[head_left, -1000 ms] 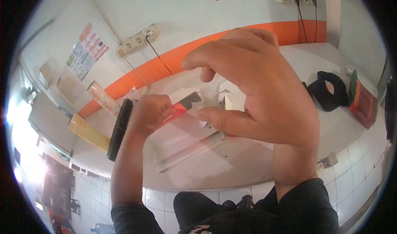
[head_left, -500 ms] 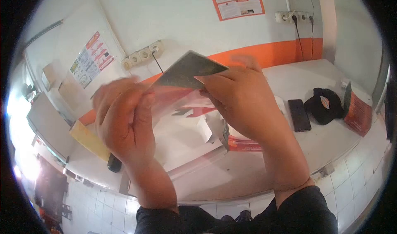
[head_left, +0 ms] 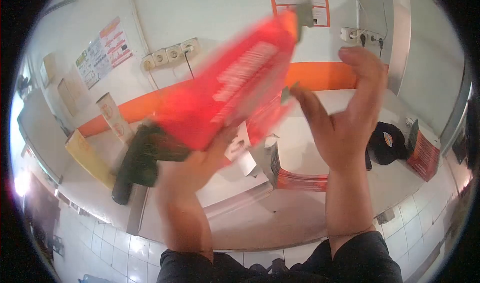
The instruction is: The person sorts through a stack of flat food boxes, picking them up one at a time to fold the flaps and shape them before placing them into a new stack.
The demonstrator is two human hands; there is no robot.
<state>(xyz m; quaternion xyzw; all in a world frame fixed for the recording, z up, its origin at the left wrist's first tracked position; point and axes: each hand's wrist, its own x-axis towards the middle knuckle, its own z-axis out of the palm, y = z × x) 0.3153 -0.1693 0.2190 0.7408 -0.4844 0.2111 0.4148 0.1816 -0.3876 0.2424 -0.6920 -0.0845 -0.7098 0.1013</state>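
Observation:
A red printed item (head_left: 225, 88) with white lettering and dark green ends is held up in front of me, tilted and blurred by motion. My left hand (head_left: 202, 158) grips its lower edge; most of the fingers are hidden behind it. To the right, my right hand (head_left: 345, 128) is raised with thumb and fingers apart. Its thumb tip is near a small green corner of the red item; whether they touch is unclear. Below lie a stack of red printed sheets (head_left: 302, 181) and a white piece with a dark print (head_left: 242, 155).
On the right are a black cap (head_left: 387, 142), a red printed stack (head_left: 424, 150) and a dark phone's edge beside my wrist. A yellow box (head_left: 90, 158) and a cream box (head_left: 115, 117) stand left. Wall sockets (head_left: 170, 54) are behind the white table (head_left: 250, 228).
The item between my hands now shows a large red printed face instead of a grey surface. My right hand has opened and moved right. The view has shifted slightly.

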